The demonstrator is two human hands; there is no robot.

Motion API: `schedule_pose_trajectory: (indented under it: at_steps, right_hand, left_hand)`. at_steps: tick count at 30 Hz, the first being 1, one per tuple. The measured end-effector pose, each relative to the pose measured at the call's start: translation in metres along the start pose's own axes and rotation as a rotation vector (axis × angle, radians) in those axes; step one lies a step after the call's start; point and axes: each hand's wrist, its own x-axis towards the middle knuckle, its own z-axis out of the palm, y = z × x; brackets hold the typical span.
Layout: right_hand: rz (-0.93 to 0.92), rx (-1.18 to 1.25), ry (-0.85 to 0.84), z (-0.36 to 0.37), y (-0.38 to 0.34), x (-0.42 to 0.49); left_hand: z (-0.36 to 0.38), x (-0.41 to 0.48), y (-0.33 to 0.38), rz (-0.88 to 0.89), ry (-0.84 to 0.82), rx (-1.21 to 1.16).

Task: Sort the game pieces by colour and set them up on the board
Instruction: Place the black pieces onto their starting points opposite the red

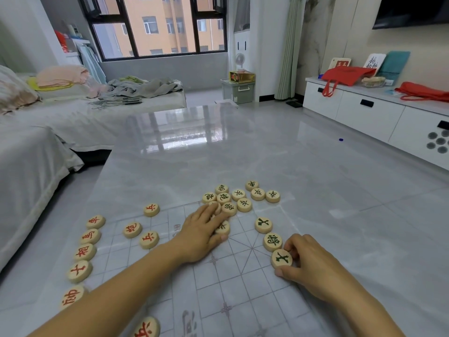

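Pale wooden round game pieces with red or dark-green characters sit on and around a clear plastic grid board (243, 295), which lies on a glossy grey stone-look table (315, 178).

Right hand (311, 263): thumb and curled fingers pinch one green-marked wooden disc (281, 258), which lies flat at the board's edge. Two more green-marked discs (272, 242) line up just beyond it, ahead of the right fingertips.

Left hand (201, 232): palm down, fingers stretched flat, resting on the near side of a green-marked cluster (244, 205). At least two discs are partly hidden under the fingers. The cluster extends beyond the left fingertips, with some discs past the far board edge.

Red-marked discs (83, 251): a column well outward of the left forearm; cannot tell whether it is on the sheet or just off it. Three more lie between that column and the left hand, and one lies near the left elbow.

Judgement: colour sorting looks largely done, with reds to the left of the left arm and greens between and ahead of the hands. The step in hand is placing the green back rank on the right hand's side. The next move calls for seating the pinched disc on a grid crossing in line with its two neighbours and letting go. The left hand would then slide a single disc free of the cluster without scattering the rest.
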Motion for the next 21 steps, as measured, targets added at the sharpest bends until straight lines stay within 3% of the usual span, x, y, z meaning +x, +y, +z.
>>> schedule_pose_trajectory:
  at_steps: [5,10,14,21]
  right_hand:
    - [-0.008,-0.01,0.0,-0.001,0.001,-0.001]
    - [-0.005,-0.035,0.016,0.0,-0.001,-0.001]
    - [-0.013,-0.107,0.044,0.0,-0.004,-0.003]
    - [-0.005,-0.123,0.044,-0.003,-0.002,-0.003]
  left_hand:
    - [-0.008,0.009,0.001,-0.069,0.058,-0.083]
    - [-0.019,0.008,0.024,0.144,0.213,-0.073]
    - [-0.014,0.02,0.044,0.232,0.156,-0.05]
    - [-0.017,0.032,0.041,0.153,0.162,-0.065]
